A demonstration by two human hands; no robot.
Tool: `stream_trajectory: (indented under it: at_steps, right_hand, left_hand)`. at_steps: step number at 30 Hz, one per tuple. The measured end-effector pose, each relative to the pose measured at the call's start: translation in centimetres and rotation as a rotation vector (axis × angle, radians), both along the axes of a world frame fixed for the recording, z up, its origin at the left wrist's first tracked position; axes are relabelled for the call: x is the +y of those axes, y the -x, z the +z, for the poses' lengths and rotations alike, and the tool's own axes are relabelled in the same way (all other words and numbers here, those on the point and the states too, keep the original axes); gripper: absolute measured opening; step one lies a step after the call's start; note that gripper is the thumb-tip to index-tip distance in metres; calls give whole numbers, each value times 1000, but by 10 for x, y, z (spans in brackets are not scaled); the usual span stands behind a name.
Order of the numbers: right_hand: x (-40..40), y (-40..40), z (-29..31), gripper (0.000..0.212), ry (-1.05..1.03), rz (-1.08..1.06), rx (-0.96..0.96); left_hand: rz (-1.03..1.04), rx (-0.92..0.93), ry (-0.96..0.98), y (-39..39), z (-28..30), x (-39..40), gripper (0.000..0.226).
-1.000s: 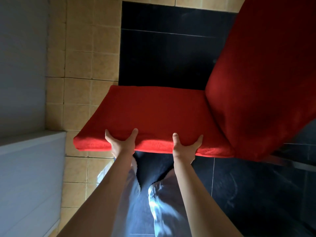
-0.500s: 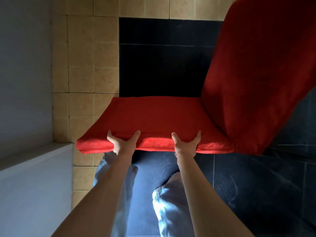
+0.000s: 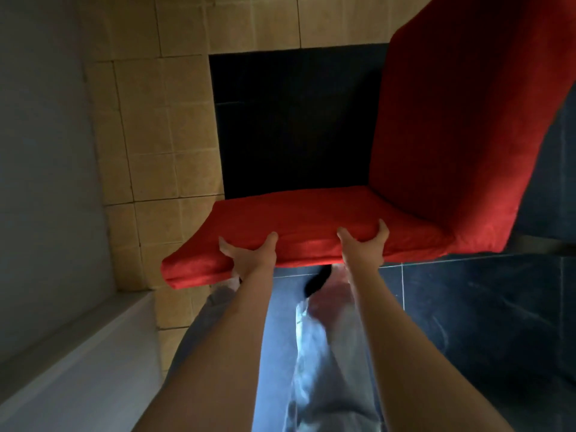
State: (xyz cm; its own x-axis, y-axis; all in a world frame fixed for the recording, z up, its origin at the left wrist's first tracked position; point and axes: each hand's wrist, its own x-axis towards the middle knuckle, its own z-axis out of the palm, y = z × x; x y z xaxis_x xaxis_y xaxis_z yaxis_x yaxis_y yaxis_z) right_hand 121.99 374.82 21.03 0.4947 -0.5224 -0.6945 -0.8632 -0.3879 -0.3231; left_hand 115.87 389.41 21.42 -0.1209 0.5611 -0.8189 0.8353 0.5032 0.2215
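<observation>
One red chair (image 3: 311,219), two hands (left hand (image 3: 249,257), right hand (image 3: 363,248)).

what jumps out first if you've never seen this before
A bright red chair fills the middle and right of the view. The left hand and right hand grip its near seat edge side by side. Behind it the floor shows tan tiles on the left and black tiles in the centre.
</observation>
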Motion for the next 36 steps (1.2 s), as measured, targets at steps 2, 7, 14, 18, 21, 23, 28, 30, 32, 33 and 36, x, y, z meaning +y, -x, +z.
stream_trajectory:
  at_steps: [2,7,14,18,21,23,28,30,32,33,36]
  right_hand:
    - [7,-15,3,87,-4,28,55]
    - [23,-48,7,80,13,74,143]
    - [30,-57,12,80,24,96,184]
    - [30,-60,12,83,29,96,166]
    - [32,-61,13,86,22,90,163]
    - [31,-61,14,88,15,92,165]
    - [32,-64,19,92,-32,92,155]
    - [26,-65,22,96,-84,130,140]
    - [16,-66,28,102,-180,155,153]
    - [11,-67,35,104,-204,198,178]
    - [0,-65,58,97,-61,511,211]
  left_hand:
    - [1,48,2,-16,6,6,109]
    - [82,74,-42,-50,13,16,105]
    - [133,129,-33,-56,17,15,104]
    - [142,141,-35,-58,16,15,105]
    - [145,152,-31,-59,17,17,106]
    - [145,161,-30,-58,17,16,106]
    - [127,165,3,-59,15,19,106]
    - [118,117,44,-53,15,22,104]
    - [159,-17,77,-44,17,27,97]
    - [199,-91,98,-38,19,31,92]
    - [273,-224,260,-15,34,50,78]
